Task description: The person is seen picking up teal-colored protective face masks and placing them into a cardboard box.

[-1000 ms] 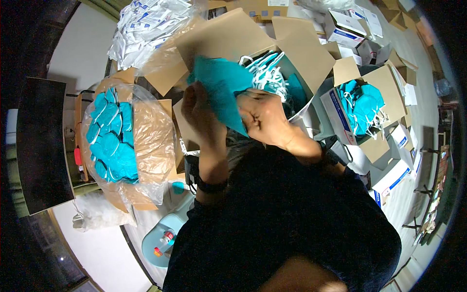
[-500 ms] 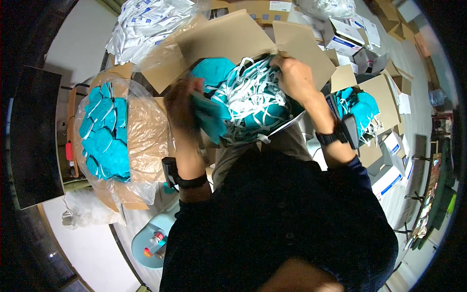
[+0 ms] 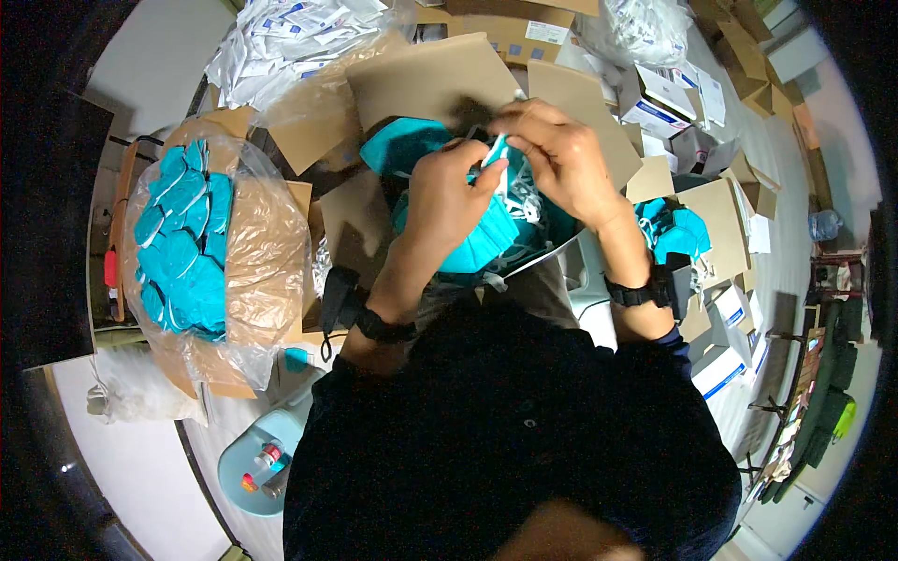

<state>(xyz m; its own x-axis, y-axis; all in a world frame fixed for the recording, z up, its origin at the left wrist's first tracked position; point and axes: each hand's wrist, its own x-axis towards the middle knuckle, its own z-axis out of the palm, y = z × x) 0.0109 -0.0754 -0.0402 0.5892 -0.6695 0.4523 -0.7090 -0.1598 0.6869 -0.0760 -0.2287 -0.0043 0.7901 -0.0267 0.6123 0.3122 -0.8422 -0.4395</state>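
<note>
Over an open cardboard box (image 3: 421, 77) in front of me, both hands meet at a teal face mask (image 3: 485, 236) with white straps. My left hand (image 3: 443, 194) pinches the mask's upper edge between thumb and fingers. Close beside it, my right hand (image 3: 559, 157) has its fingertips closed on the same edge, where a white strap shows. Another teal mask (image 3: 404, 146) lies in the box at the left. Under my hands, tangled white straps (image 3: 529, 208) of more masks show in part; my hands hide the rest.
At the left, a plastic-lined carton (image 3: 267, 252) holds a heap of teal masks (image 3: 187, 248). White packets (image 3: 290, 42) are piled at the far left. On the right stand a box of teal masks (image 3: 675, 232) and white cartons (image 3: 655, 101). A pale blue stool (image 3: 245, 467) carries a bottle.
My left hand has come in from the box's left side toward the middle, bringing a mask to my right hand. My right hand has shifted slightly left and down, and both now pinch the mask.
</note>
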